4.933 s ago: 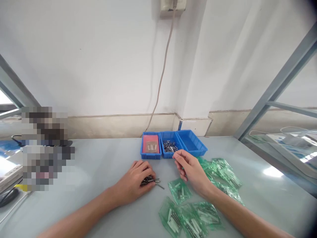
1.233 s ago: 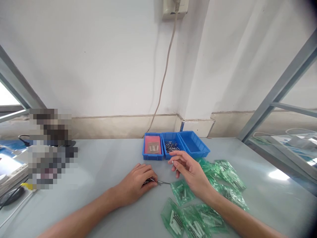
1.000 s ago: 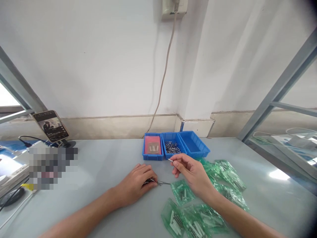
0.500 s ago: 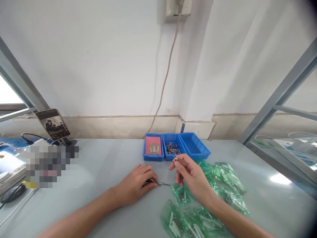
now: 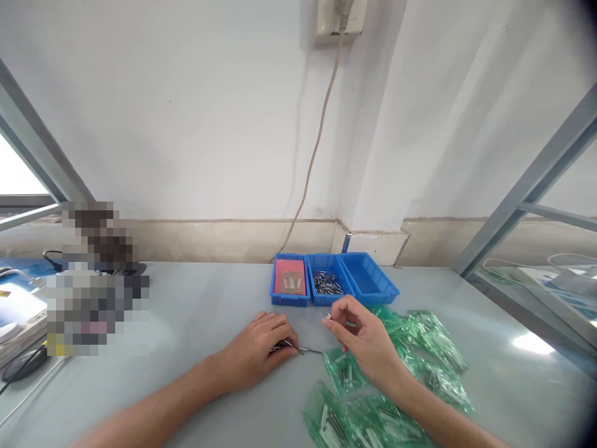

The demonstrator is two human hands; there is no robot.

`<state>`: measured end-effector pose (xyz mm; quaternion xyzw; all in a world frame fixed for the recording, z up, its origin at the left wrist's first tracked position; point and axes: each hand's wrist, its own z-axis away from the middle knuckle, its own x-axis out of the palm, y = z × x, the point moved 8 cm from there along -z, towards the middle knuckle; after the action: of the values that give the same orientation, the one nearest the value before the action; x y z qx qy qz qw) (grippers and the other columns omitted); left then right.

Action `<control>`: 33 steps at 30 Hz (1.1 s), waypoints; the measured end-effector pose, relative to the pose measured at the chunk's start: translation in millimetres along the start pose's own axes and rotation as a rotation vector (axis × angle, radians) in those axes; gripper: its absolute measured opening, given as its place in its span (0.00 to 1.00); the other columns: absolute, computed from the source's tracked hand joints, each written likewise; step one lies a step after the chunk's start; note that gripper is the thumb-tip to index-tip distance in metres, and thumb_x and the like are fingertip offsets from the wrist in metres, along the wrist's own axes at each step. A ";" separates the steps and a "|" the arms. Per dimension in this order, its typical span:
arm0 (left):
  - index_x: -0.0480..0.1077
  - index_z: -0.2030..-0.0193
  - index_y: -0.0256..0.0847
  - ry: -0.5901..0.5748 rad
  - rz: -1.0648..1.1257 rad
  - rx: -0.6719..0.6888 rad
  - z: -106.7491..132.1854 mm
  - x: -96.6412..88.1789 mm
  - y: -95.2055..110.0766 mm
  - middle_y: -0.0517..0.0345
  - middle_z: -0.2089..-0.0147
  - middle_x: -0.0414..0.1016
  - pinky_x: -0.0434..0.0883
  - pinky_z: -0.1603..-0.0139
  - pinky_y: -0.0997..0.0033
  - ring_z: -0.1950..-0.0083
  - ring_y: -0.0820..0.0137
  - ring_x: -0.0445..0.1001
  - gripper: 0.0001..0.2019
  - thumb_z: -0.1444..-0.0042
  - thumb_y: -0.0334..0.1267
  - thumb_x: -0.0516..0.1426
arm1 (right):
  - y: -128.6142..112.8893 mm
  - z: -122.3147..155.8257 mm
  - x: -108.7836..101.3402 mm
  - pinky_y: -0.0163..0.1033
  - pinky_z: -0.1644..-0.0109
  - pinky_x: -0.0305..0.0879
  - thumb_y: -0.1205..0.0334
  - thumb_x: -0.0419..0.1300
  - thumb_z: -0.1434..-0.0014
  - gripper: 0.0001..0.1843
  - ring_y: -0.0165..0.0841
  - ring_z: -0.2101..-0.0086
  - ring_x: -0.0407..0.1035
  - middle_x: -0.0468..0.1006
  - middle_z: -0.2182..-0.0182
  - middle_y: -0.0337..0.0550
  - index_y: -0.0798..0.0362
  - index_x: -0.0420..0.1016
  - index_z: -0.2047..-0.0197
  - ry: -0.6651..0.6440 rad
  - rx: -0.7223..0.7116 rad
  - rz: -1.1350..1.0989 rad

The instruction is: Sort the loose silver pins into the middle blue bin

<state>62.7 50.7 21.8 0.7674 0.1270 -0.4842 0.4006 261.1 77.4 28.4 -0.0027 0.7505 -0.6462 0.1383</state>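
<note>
My left hand (image 5: pixel 259 350) rests on the table, its fingers curled round several thin metal pins (image 5: pixel 282 345). One slim metal rod (image 5: pixel 310 350) sticks out from it to the right. My right hand (image 5: pixel 361 336) is raised beside it, in front of the blue trays, with thumb and index finger pinching a small shiny piece (image 5: pixel 328 317) that is too small to name surely. Behind it, the middle blue tray (image 5: pixel 345 292) holds many short metal pins (image 5: pixel 326 283). Green plastic bags (image 5: pixel 345 372) with metal and white rods lie under and around my right forearm.
The left blue tray (image 5: pixel 290 300) holds a red sheet and a small clear packet. A third blue tray (image 5: pixel 370 280) stands to the right. A cable (image 5: pixel 317 143) hangs down the wall. Grey frame posts (image 5: pixel 527 180) stand at both sides; blurred items sit at left.
My right hand has come down a little, away from the middle tray, and its fingers are more curled. My left hand stays in place on the pins. The view has shifted slightly.
</note>
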 end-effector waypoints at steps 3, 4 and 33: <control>0.72 0.53 0.44 -0.004 0.008 -0.004 0.5 0.0 0.4 0.59 0.54 0.76 0.63 0.48 0.63 0.53 0.65 0.74 0.04 0.24 0.38 0.58 | -0.3 0.0 2.5 0.35 0.72 0.64 0.45 0.67 0.33 0.17 0.31 0.74 0.61 0.65 0.74 0.33 0.47 0.71 0.62 -0.021 0.006 0.004; 0.72 0.53 0.45 -0.003 0.009 -0.005 0.5 -0.1 0.5 0.59 0.54 0.77 0.63 0.48 0.63 0.53 0.65 0.74 0.03 0.24 0.38 0.58 | -0.4 -0.1 3.4 0.35 0.72 0.65 0.44 0.67 0.32 0.17 0.31 0.74 0.62 0.66 0.74 0.33 0.47 0.71 0.61 -0.029 0.003 0.007; 0.72 0.52 0.44 -0.007 -0.008 -0.013 0.7 0.7 -1.3 0.59 0.53 0.76 0.64 0.46 0.62 0.52 0.64 0.74 0.03 0.24 0.38 0.59 | -2.9 1.2 4.7 0.37 0.72 0.67 0.35 0.57 0.28 0.25 0.32 0.74 0.68 0.78 0.64 0.42 0.48 0.79 0.51 -0.046 -0.020 0.009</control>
<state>61.8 51.0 20.4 0.7628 0.1317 -0.4875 0.4040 256.3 74.9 30.1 -0.0155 0.7535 -0.6378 0.1585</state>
